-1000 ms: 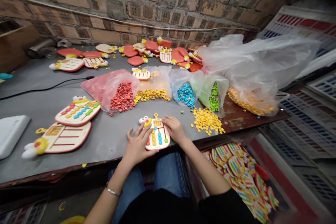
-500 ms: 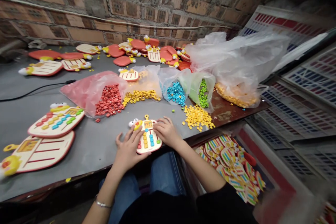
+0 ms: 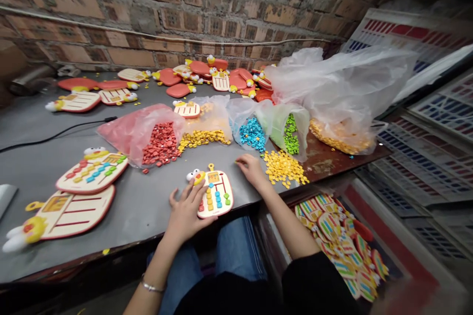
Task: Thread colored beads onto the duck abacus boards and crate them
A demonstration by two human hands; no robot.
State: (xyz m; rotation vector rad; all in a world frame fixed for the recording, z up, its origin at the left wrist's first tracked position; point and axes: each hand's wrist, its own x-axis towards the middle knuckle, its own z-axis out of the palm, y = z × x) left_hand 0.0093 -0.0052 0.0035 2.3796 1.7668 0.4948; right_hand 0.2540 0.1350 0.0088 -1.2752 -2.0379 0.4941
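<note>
My left hand [image 3: 185,211] grips the left side of a cream toy board [image 3: 222,183] with a red rim and a yellow duck-like head, its fingers over the face and its thumb by the lower edge. Red, yellow, blue and green beads sit along the board's slots, partly covered by my fingers. To the right of the board, my right hand [image 3: 252,170] is just above the grey table, thumb and forefinger pinched on a tiny bead that looks green. Near that wrist lies a loose pile of yellow beads [image 3: 284,168].
Open bags of red beads [image 3: 161,142], yellow beads [image 3: 203,139], blue beads [image 3: 252,134] and green beads [image 3: 291,135] line the table. Two stacked boards [image 3: 79,214] lie left. More boards [image 3: 177,90] lie by the brick wall. A crate of filled boards [image 3: 340,241] stands lower right.
My right hand has left the board, moved right to the table and pinched a small bead. A green bead now shows at the bottom of the right slot. My left hand stays on the board.
</note>
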